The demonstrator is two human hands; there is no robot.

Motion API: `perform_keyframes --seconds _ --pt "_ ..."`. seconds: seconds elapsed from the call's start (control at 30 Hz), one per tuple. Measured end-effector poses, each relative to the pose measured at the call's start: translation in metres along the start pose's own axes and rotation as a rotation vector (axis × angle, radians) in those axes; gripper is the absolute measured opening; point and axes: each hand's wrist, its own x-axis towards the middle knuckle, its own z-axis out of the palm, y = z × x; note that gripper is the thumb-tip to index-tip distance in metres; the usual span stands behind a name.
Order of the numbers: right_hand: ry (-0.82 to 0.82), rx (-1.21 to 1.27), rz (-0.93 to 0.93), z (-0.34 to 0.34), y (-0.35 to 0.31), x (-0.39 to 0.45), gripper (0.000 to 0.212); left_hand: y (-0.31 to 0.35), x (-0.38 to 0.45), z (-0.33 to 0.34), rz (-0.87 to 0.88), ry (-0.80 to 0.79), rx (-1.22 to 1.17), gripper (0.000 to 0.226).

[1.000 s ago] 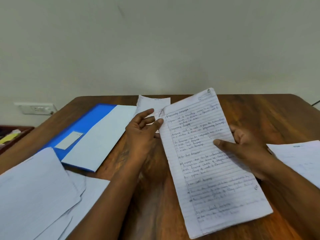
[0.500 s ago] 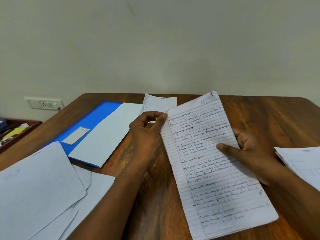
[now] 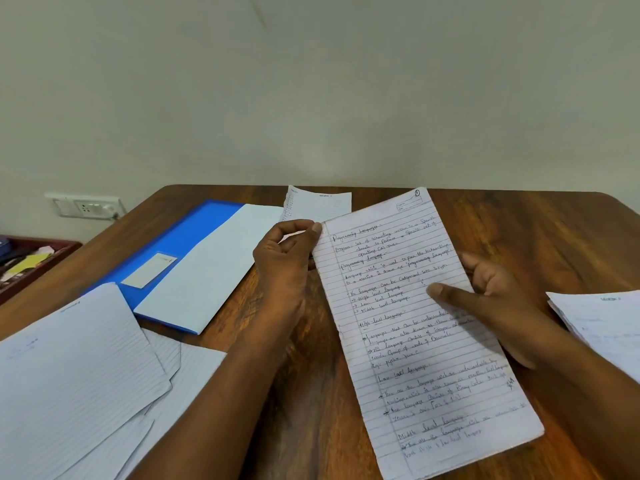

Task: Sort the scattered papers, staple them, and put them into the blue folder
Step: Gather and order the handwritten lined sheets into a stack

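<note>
1. Handwritten lined sheets (image 3: 426, 341) sit tilted at the middle of the wooden surface (image 3: 519, 230), their top corner leaning away to the right; whether the lower end rests on the wood cannot be told.
2. Left hand (image 3: 284, 265) pinches the upper left corner of these sheets, fingers (image 3: 317, 227) curled with the tips at the paper's edge.
3. Right hand (image 3: 498, 306) grips the right edge of the same sheets, thumb lying across the written face and the other fingers curled behind the margin.
4. Blue folder (image 3: 180, 237) lies flat to the left, well apart from the held sheets, with a white label on its cover and a pale sheet (image 3: 207, 275) lying over its right part.
5. Loose lined papers (image 3: 76, 368) overlap in a pile at the near left, just in front of the folder.
6. Another small page (image 3: 318, 204) lies at the far edge behind the left hand.
7. More papers (image 3: 602, 327) lie at the right edge.
8. Wall socket (image 3: 86, 206) and a red tray (image 3: 34, 261) of oddments show at the far left.
</note>
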Motion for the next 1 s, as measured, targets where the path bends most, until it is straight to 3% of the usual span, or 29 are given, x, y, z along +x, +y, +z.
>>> perform_keyframes --seconds 0.17,0.33,0.67,1.0 --pt "0.072 0.066 -0.046 0.003 0.001 0.002 0.047 -0.003 0.002 -0.001 0.014 -0.011 0.003 0.009" --pt "0.103 0.033 -0.107 0.007 0.002 0.001 0.073 -0.008 0.004 0.0 0.03 -0.019 -0.008 0.015" --pt "0.141 -0.125 -0.155 -0.001 0.001 0.001 0.06 -0.009 0.007 -0.003 0.029 -0.13 0.063 0.019" --pt "0.18 -0.131 -0.208 -0.003 0.005 0.003 0.062 -0.009 0.007 -0.004 0.064 -0.149 0.06 0.019"
